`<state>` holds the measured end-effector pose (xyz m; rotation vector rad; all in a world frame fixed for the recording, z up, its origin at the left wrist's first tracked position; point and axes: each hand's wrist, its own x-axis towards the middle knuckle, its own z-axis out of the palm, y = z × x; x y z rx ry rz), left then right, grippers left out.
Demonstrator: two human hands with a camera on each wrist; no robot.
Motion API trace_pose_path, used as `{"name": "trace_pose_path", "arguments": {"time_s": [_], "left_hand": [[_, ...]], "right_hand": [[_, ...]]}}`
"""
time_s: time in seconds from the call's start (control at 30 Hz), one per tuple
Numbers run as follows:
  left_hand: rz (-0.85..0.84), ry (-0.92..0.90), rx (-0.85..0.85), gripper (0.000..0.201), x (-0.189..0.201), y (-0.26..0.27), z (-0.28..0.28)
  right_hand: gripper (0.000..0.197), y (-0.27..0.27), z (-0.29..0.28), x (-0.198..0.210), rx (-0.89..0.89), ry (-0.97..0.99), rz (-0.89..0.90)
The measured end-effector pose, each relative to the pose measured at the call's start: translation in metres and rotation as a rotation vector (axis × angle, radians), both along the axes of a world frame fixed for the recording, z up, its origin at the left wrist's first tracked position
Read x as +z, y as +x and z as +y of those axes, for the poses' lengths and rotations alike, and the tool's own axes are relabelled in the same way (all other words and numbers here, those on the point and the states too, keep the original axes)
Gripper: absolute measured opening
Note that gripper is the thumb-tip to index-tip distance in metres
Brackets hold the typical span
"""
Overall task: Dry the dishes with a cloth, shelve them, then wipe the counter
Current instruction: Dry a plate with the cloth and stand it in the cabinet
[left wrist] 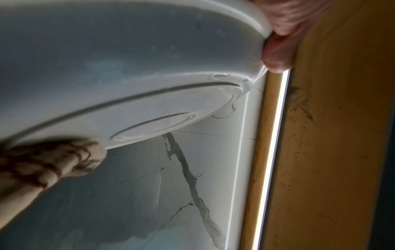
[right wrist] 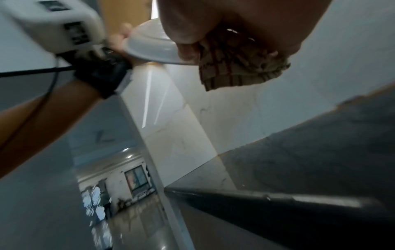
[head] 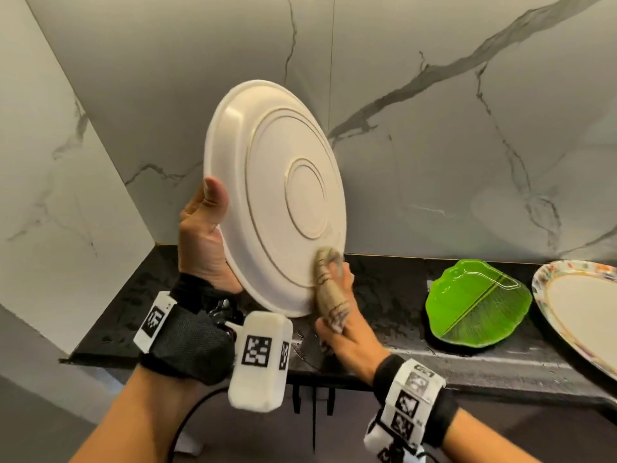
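Observation:
A large white plate (head: 277, 195) stands tilted on edge in the air above the black counter (head: 394, 295), its ringed underside toward me. My left hand (head: 203, 228) grips its left rim, thumb over the edge. My right hand (head: 337, 315) holds a bunched beige patterned cloth (head: 329, 282) and presses it against the plate's lower right rim. From the left wrist the plate (left wrist: 128, 67) fills the top, with the cloth (left wrist: 53, 162) at lower left. The right wrist view has the cloth (right wrist: 235, 64) bunched under the palm, with the plate (right wrist: 149, 45) behind it.
A green leaf-shaped dish (head: 477, 302) lies on the counter to the right. Beside it, a big plate with a speckled coloured rim (head: 574, 309) reaches past the frame's edge. Marble wall panels stand behind and to the left. The counter's left end is near my left wrist.

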<state>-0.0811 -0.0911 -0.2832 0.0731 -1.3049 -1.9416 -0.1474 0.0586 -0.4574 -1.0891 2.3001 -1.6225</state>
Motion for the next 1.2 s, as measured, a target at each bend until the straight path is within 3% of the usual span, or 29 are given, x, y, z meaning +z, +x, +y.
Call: {"name": "trace_pose_path", "arguments": {"time_s": [0.17, 0.23, 0.3, 0.33, 0.37, 0.47, 0.5, 0.63, 0.73, 0.8, 0.87, 1.0, 1.1, 1.2], "left_hand": [[-0.022, 0.065, 0.027, 0.038, -0.004, -0.007, -0.002], [-0.028, 0.135, -0.133, 0.027, -0.009, -0.011, -0.002], [-0.061, 0.234, -0.365, 0.076, -0.012, -0.008, 0.000], [-0.044, 0.271, -0.440, 0.086, -0.017, -0.008, -0.001], [-0.022, 0.285, -0.457, 0.082, -0.015, -0.006, 0.003], [-0.022, 0.155, -0.236, 0.031, -0.019, -0.001, 0.007], [-0.020, 0.111, -0.161, 0.025, -0.018, 0.002, 0.010], [-0.061, 0.058, -0.049, 0.043, -0.015, 0.015, 0.014], [-0.032, 0.074, -0.103, 0.052, -0.014, 0.021, 0.015], [-0.003, 0.092, -0.153, 0.036, -0.015, 0.018, 0.012], [0.012, 0.132, -0.191, 0.030, -0.018, 0.014, 0.007], [0.059, 0.134, -0.290, 0.036, -0.027, 0.009, 0.003], [0.089, 0.040, -0.370, 0.034, -0.027, 0.010, 0.008], [0.104, -0.152, -0.374, 0.036, -0.023, 0.014, 0.008]], "right_hand": [[0.058, 0.002, -0.006, 0.047, 0.107, 0.052, 0.486], [0.061, -0.007, -0.010, 0.067, 0.146, 0.054, 0.616], [0.062, -0.014, -0.019, 0.089, 0.150, 0.062, 0.724], [0.063, -0.017, -0.026, 0.099, 0.147, 0.059, 0.752], [0.065, -0.022, -0.033, 0.108, 0.140, 0.058, 0.756], [0.084, -0.039, -0.048, 0.140, 0.060, 0.001, 0.583], [0.093, -0.046, -0.051, 0.148, 0.038, -0.053, 0.489], [0.082, -0.079, -0.043, 0.142, -0.073, -0.137, 0.319], [0.096, -0.085, -0.033, 0.094, -0.189, -0.048, -0.043], [0.099, -0.066, -0.027, 0.062, -0.177, -0.058, -0.161], [0.099, -0.034, -0.025, 0.045, -0.145, -0.052, -0.160], [0.097, -0.007, -0.040, 0.062, -0.011, -0.092, 0.003], [0.099, -0.025, -0.051, 0.098, -0.108, -0.222, -0.121], [0.061, -0.037, -0.048, 0.122, -0.198, -0.331, -0.322]]}}
